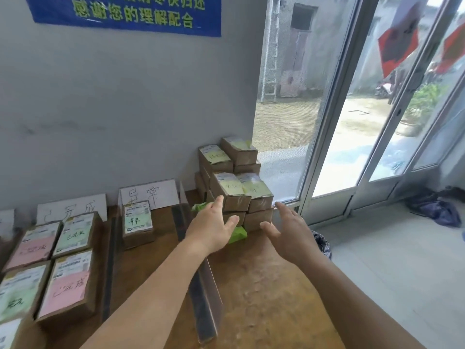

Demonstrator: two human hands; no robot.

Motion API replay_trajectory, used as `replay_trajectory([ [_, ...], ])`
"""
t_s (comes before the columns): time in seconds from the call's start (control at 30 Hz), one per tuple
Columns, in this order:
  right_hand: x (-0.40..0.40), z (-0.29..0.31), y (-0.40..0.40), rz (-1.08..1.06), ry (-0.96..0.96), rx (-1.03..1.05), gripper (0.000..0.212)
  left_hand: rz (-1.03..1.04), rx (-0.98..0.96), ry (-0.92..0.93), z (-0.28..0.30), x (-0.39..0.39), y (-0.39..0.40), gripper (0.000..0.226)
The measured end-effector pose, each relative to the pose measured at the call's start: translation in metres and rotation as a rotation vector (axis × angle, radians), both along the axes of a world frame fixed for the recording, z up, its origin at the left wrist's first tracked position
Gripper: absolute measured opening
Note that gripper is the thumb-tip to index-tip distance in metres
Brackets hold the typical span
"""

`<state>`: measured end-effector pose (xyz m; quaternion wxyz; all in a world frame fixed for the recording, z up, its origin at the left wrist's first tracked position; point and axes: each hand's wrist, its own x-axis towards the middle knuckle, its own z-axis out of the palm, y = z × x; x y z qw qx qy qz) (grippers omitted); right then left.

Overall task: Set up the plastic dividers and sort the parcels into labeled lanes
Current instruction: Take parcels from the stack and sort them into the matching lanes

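Both hands are out over the bench's far right corner, and I see them holding nothing: left hand (pixel 214 226) and right hand (pixel 289 231), fingers spread loose, flank the stack of parcels (pixel 235 183). A clear plastic divider (pixel 205 293) stands under my left forearm. Sorted parcels (pixel 50 263) lie along the left edge, below handwritten lane labels (pixel 148 195).

The blue banner (pixel 125 13) reads 感谢您的理解配合; a white lane card (pixel 148 195) reads 异常.
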<state>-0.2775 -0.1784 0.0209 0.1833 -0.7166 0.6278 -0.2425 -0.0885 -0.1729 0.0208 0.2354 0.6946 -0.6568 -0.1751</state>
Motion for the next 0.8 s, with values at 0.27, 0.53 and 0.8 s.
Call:
replay_trajectory([
  [0.27,-0.007,-0.017,-0.078,-0.024,-0.078,0.095,0.068,0.154,0.068,0.11,-0.015,-0.01,-0.061,0.072],
  [0.53,-0.012,-0.036,-0.153,0.008,-0.107,0.211,0.061,0.316,0.141,0.151,-0.023,-0.019,-0.113,0.072],
  [0.8,-0.015,-0.052,-0.192,0.07,-0.206,0.261,0.032,0.4,0.2,0.172,-0.032,-0.023,-0.131,0.068],
])
